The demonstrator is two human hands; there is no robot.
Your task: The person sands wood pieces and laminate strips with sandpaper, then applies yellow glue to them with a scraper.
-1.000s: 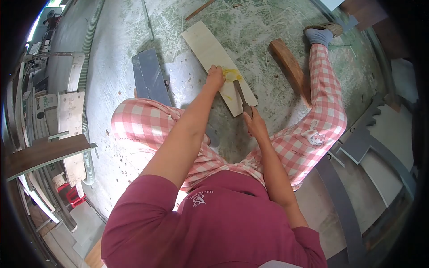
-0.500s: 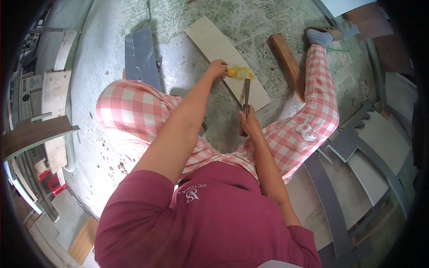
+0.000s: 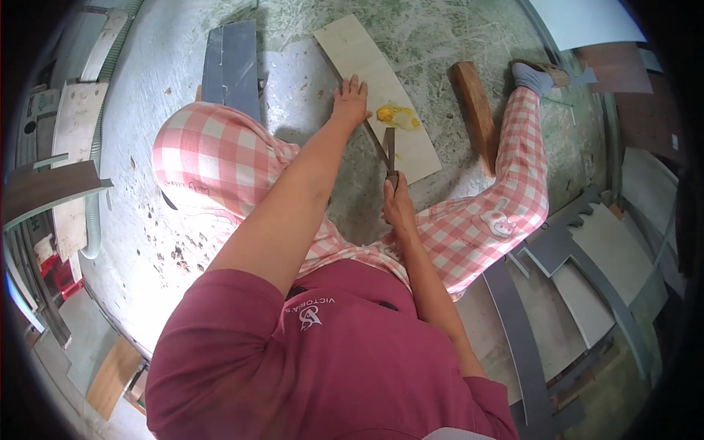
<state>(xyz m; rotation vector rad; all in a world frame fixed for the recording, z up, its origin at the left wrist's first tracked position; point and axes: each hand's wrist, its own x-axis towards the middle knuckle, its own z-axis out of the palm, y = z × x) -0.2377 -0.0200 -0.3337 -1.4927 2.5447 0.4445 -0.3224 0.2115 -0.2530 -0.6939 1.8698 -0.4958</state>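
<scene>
My left hand (image 3: 351, 103) lies at the left edge of a pale board (image 3: 350, 48), its fingers spread and holding nothing. The thumb points toward a patch of yellow paste (image 3: 396, 116) smeared on the board. Lower down, my right hand (image 3: 398, 203) is closed round the handle of a narrow flat-bladed tool (image 3: 390, 146). Its dark blade points away from me, over the board's lower left part, with the tip just below the paste. A small yellow mark shows on the board beside the blade.
A brown wooden block (image 3: 475, 117) lies between the board and my right leg. Left of the board is a dark grey panel (image 3: 230, 70). Grey cut pieces (image 3: 518, 330) lie at the lower right. Stacked boards and a ribbed hose (image 3: 94, 220) line the left side.
My left hand has gone from curled fingers beside the paste to spread fingers at the board's edge. My right hand has shifted the tool slightly left, away from the paste.
</scene>
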